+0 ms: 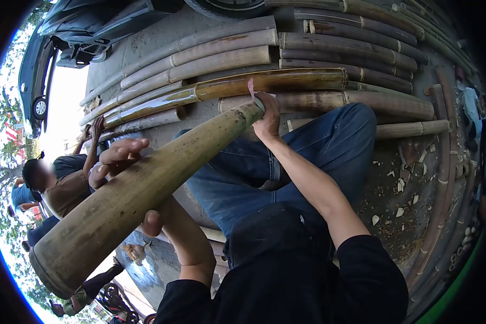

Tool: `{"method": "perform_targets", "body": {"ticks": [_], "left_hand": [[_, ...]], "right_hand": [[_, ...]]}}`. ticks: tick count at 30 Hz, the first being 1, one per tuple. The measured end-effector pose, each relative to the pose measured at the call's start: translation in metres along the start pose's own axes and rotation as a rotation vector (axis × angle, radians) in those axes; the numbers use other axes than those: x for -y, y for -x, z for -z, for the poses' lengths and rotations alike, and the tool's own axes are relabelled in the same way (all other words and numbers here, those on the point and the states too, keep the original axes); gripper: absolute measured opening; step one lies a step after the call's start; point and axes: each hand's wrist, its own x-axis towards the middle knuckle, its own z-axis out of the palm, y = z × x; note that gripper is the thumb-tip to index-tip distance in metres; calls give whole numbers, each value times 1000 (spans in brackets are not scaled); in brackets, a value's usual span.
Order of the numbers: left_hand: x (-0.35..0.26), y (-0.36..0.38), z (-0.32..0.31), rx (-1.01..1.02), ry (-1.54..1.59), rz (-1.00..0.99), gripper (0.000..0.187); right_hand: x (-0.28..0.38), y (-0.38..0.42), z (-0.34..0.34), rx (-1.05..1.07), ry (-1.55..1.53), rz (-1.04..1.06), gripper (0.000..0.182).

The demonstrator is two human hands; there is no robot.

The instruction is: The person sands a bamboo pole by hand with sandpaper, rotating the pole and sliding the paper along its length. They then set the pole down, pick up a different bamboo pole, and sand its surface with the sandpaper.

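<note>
A thick greenish-brown bamboo tube [162,167] slants across the view, its wide end near at lower left and its narrow end above my lap. My left hand [121,159] grips it from beneath, fingers round the far side and thumb on the near side. At the narrow end, my right hand [268,116] is closed round the rim, its fingers partly hidden. Something greyish shows against that rim, too small to name. A pink strip [251,86] sticks up beside my right hand. Right behind lies a long, glossy, wet-looking bamboo pole [221,89].
Several bamboo poles [351,43] lie in rows on the ground ahead. More poles [440,178] run along the right, near pale chips [399,185]. Another person [65,183] at left has hands on the glossy pole's far end. A car [32,81] and a motorbike [119,302] stand at left.
</note>
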Motion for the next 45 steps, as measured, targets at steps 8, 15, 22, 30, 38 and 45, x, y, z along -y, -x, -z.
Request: {"method": "perform_targets", "body": {"ticks": [8, 15, 22, 30, 38, 45], "left_hand": [[-1, 16, -100, -701, -616, 177, 81], [31, 25, -63, -619, -122, 236, 67], [45, 24, -29, -504, -69, 210, 68], [39, 33, -30, -431, -23, 145, 67], [39, 26, -43, -318, -45, 145, 67], [46, 21, -41, -349, -43, 164, 67]], "right_hand": [[-7, 2, -3, -120, 67, -5, 42], [-15, -9, 25, 146, 6, 7, 66], [11, -4, 20, 126, 58, 4, 65], [82, -8, 27, 129, -204, 247, 67], [2, -4, 22, 160, 17, -118, 62], [119, -24, 42, 146, -301, 137, 61]]}}
